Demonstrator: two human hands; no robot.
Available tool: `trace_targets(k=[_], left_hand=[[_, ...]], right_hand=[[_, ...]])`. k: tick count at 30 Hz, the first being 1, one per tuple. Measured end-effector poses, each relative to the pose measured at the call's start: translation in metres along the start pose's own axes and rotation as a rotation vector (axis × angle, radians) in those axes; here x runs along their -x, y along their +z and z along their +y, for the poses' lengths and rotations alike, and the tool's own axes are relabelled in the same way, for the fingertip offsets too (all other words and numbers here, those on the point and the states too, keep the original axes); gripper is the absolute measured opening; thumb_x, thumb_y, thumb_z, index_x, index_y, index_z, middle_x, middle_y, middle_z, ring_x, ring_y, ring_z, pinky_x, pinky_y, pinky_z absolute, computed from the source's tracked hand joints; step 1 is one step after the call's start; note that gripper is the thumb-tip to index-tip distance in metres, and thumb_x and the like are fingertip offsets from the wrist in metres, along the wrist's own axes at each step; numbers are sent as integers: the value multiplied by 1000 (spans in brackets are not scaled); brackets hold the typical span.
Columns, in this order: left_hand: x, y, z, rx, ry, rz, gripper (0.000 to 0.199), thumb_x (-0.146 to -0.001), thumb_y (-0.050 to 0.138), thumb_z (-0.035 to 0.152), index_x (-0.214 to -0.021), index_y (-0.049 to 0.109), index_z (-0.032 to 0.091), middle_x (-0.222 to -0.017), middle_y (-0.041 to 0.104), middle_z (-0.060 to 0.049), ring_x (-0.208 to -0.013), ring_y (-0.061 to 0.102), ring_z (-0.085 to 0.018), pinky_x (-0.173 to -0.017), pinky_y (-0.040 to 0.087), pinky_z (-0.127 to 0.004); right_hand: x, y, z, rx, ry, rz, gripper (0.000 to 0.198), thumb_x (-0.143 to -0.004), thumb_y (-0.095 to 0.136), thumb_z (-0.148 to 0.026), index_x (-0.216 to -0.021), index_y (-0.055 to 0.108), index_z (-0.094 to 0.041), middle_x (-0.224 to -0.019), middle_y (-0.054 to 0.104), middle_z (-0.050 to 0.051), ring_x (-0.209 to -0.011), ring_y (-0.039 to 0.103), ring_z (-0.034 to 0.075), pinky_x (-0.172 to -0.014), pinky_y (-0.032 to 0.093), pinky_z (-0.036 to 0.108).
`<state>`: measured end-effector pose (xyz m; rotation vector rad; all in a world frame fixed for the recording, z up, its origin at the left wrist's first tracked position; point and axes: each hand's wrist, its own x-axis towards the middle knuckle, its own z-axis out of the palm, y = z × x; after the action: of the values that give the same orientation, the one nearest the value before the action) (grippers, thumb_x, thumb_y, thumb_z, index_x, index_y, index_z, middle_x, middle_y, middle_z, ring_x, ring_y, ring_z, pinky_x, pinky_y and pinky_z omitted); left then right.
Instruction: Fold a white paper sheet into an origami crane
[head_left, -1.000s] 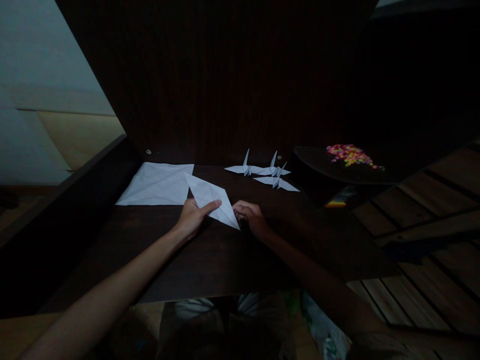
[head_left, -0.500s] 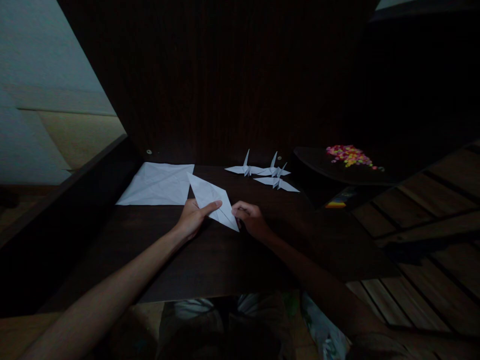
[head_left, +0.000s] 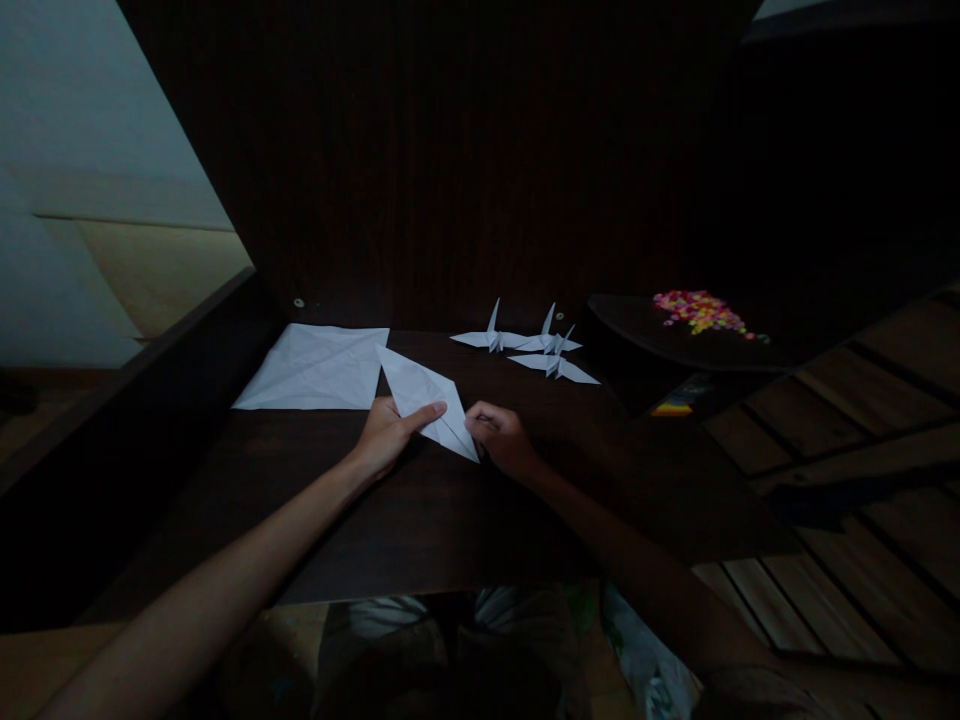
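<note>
A white sheet of paper folded into a long diamond [head_left: 420, 385] is held above the dark tabletop, slanting down to the right. My left hand [head_left: 386, 437] is closed on it, thumb pressed flat on the upper face and fingers underneath. My right hand [head_left: 501, 436] pinches the lower right edge of the same paper with thumb and curled index finger. Behind the hands stand three folded white paper cranes [head_left: 553, 366], wings spread, close together. Left of the folded piece lies flat creased white paper [head_left: 322, 370].
A raised dark corner shelf [head_left: 630, 325] at the right bears a heap of small colourful pieces [head_left: 705, 312]. A dark upright panel [head_left: 450, 180] closes off the back, and a low side board [head_left: 150, 400] runs along the left. Wooden slats [head_left: 847, 430] lie at the right.
Hardly anything differs. The right index finger and thumb have shifted very slightly at the paper's edge; both hands keep their hold.
</note>
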<state>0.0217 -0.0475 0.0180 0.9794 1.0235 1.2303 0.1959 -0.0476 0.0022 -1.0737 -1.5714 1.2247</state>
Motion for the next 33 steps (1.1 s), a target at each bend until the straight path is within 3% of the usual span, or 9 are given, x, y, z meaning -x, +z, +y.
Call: trace_targets(k=[7,14,19,21,27,33], left_hand=[[-1,-1,-1,-34,-27,-14,31,-54,83,33,-73,70,11,-78,73,-8,-72,67,-21,-70,52,-31],[1,-3,-2,-140,-116,-261,32,-58,80,31,-82,73,12,-84,74,-10,-76,68,-24,-71,53,-33],[2,-3,1,-224,-134,-349,25,-63,77,33,-76,73,13,-69,72,-8,-53,63,-19,-47,49,-27],[1,-5,2,-242,-126,-371,25,-63,76,33,-77,73,13,-69,72,-9,-53,62,-19,-45,48,-27],[2,-8,2,-346,-131,-450,28,-60,78,29,-82,74,13,-79,74,-9,-66,67,-22,-56,52,-29],[-3,-9,0,-255,-75,-422,32,-65,77,32,-90,71,13,-85,74,-8,-76,69,-20,-70,53,-29]], right_hand=[[-1,-3,5,3,-23,7,15,-71,55,-26,-59,52,-18,-47,47,-6,-44,42,8,-46,31,21],[-2,-2,-3,-113,66,-40,26,-73,57,-40,-59,49,-19,-43,46,-7,-38,43,8,-40,32,20],[-4,-1,2,-122,131,-84,29,-72,62,-42,-60,48,-19,-46,48,-7,-39,45,8,-37,32,18],[-4,-2,4,-116,141,-118,28,-72,62,-41,-62,51,-18,-47,50,-6,-38,46,7,-36,31,18],[-3,1,6,-132,137,-130,25,-72,63,-39,-67,53,-17,-54,52,-5,-41,47,7,-37,35,18],[-4,-2,3,-141,38,11,31,-75,61,-45,-66,48,-18,-53,52,-5,-41,46,7,-37,35,19]])
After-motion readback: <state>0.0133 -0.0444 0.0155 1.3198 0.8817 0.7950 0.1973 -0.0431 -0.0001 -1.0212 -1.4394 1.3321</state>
